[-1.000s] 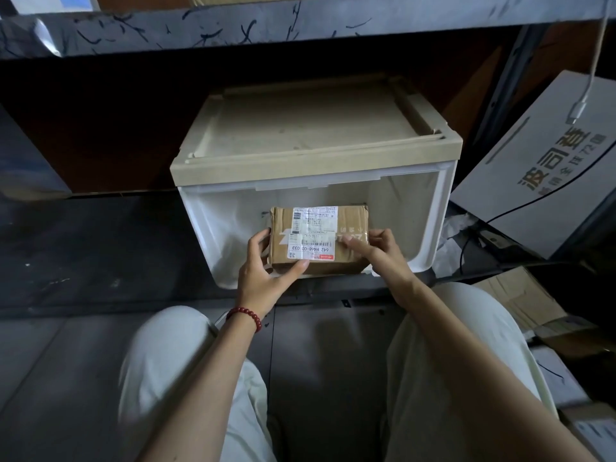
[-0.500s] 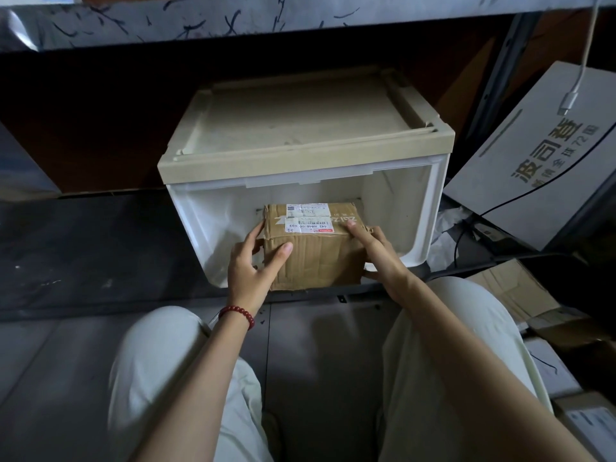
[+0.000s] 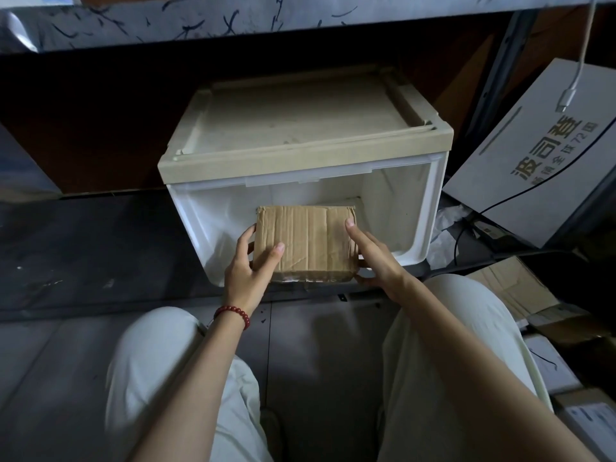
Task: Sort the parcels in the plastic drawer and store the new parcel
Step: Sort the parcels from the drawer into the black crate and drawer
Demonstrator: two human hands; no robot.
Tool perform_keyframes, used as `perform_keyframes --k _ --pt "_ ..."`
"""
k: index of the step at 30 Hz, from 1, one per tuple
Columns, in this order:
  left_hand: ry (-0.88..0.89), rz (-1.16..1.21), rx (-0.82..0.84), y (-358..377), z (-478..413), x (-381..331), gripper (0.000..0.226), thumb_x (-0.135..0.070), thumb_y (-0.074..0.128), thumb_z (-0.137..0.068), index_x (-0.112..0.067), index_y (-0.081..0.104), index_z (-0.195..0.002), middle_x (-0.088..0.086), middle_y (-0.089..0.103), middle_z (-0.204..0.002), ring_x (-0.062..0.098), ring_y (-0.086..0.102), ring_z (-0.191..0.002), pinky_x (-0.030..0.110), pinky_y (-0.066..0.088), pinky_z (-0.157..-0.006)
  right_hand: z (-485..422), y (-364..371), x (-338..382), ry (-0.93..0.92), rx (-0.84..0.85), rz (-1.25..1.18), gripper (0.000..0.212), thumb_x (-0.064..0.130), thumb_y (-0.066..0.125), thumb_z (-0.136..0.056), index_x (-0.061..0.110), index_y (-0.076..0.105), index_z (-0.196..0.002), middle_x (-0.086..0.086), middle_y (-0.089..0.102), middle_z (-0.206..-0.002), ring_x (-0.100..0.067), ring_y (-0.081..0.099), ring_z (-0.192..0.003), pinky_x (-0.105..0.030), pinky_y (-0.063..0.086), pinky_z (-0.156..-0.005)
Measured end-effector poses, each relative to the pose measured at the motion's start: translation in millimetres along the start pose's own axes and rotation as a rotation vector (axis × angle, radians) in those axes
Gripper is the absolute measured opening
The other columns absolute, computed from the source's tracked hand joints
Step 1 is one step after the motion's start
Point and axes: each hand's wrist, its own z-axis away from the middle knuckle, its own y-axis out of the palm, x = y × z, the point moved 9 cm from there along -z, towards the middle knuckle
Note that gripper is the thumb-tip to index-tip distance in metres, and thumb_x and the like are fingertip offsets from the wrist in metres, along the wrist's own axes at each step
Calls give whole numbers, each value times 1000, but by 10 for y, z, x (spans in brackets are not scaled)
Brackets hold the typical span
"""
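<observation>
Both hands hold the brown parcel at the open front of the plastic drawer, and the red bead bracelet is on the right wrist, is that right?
Not quite: the head view shows the red bead bracelet on the left wrist. The left hand and right hand do hold the brown parcel at the open front of the plastic drawer.

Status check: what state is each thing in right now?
Plastic drawer: open at the front, white inside showing.
Parcel: held at the drawer's mouth, plain side up, no label showing.
Left hand: grips the parcel's left edge.
Right hand: holds the parcel's right edge.
Grey printed box: leaning, at the right.
</observation>
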Motion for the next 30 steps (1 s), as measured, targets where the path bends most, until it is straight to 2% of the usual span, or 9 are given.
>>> perform_keyframes --k 3,6,9,11,14,16,20,27,30 --pt "-17 6 10 20 8 18 76 -74 57 -64 -45 43 -132 -11 56 -131 9 56 -114 32 46 -96 -3 -11 -5 2 -11 -10 46 67 46 -88 32 55 -115 -1 55 -121 -15 55 -105 -30 49 -71" --pt "-19 11 12 27 22 -14 75 -74 57 -63 -45 42 -131 -8 55 -132 10 56 -113 25 44 -87 -6 -28 -14 12 -17 -25 44 67 44 -89 31 53 -114 2 53 -121 -14 53 -103 -32 49 -75" --pt "-8 16 -14 4 43 -88 73 -68 58 -68 -39 42 -133 -8 52 -132 -5 54 -98 13 40 -72 -28 -67 -15 9 -25 -47 43 69 37 -90 35 44 -114 1 47 -128 -19 52 -108 -38 49 -85" --pt "-13 -10 -28 -7 59 -112 79 -65 54 -69 -32 39 -139 -4 47 -136 -4 50 -94 11 35 -70 -41 -66 -12 2 -20 -70 55 78 37 -82 35 41 -116 1 45 -136 -23 49 -119 -49 44 -100" --pt "-24 -82 10 33 82 -114 95 -75 50 -63 -31 33 -146 1 37 -140 6 42 -108 21 34 -83 -79 -71 -62 23 -27 -77 90 92 44 -58 24 44 -117 -4 47 -142 -24 52 -122 -55 42 -104" --pt "-40 -104 31 63 81 -81 92 -75 50 -66 -31 34 -145 2 37 -137 11 44 -113 23 34 -84 -101 -96 -74 10 -54 -60 85 84 48 -64 18 47 -118 -3 56 -126 -21 57 -109 -50 47 -98" --pt "8 -133 36 85 66 -73 82 -59 66 -77 -28 34 -146 -1 34 -145 16 40 -131 29 36 -101 -103 -75 -61 -26 -53 -66 44 46 63 -88 23 44 -119 0 61 -107 -14 61 -90 -34 52 -76" --pt "212 -165 40 165 110 -379 68 -42 74 -77 -31 42 -136 -11 47 -136 0 44 -119 3 32 -86 148 -250 374 -287 -99 75 43 36 67 -88 31 48 -126 -2 54 -120 -5 61 -93 -13 47 -68" --pt "309 -133 42 266 128 -611 59 -42 77 -75 -31 51 -127 -15 52 -127 -9 47 -112 7 38 -86 324 -471 595 -366 -119 83 45 36 65 -90 27 48 -131 3 56 -116 1 58 -93 -7 45 -65"
